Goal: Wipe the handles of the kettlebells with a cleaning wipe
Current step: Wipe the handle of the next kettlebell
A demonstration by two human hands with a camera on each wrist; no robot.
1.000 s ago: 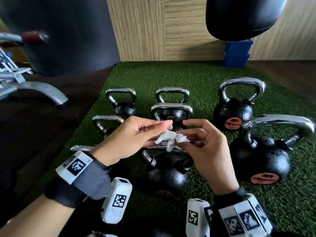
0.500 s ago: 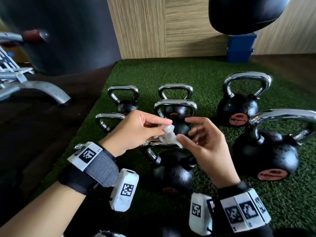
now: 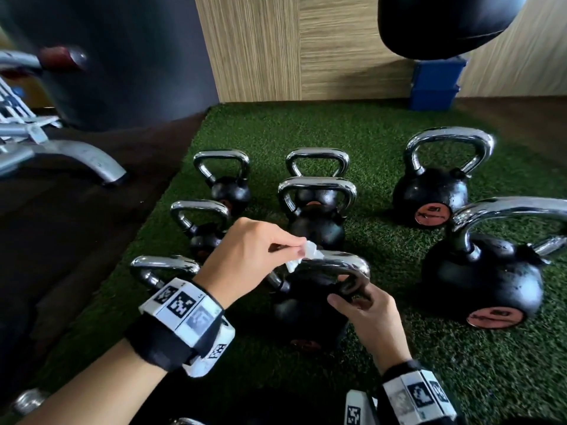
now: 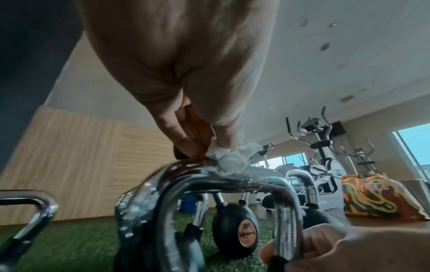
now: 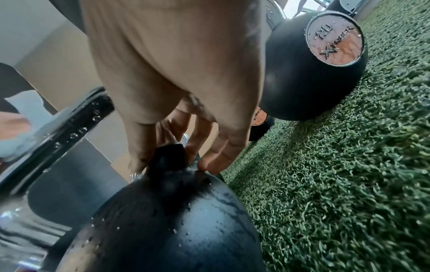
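Several black kettlebells with chrome handles stand on green turf. My left hand [image 3: 254, 250] pinches a crumpled white wipe [image 3: 303, 256] and presses it on top of the chrome handle [image 3: 334, 265] of the nearest kettlebell [image 3: 306, 314]. In the left wrist view the wipe [image 4: 230, 160] sits on the wet handle [image 4: 209, 178] under my fingertips. My right hand [image 3: 365, 314] grips the right leg of that same handle near the black body. In the right wrist view its fingers [image 5: 204, 147] curl round the handle base above the kettlebell body [image 5: 167, 220].
A big kettlebell [image 3: 481, 277] stands close on the right, another [image 3: 432, 191] behind it, smaller ones [image 3: 316, 216] ahead and to the left. Blue boxes [image 3: 435, 84] sit by the wood wall. A metal machine leg [image 3: 76, 161] lies on the dark floor at left.
Both hands held the wipe in the air before. Now the left hand alone has brought it down onto the nearest handle, and the right hand has dropped to grip the handle's right leg.
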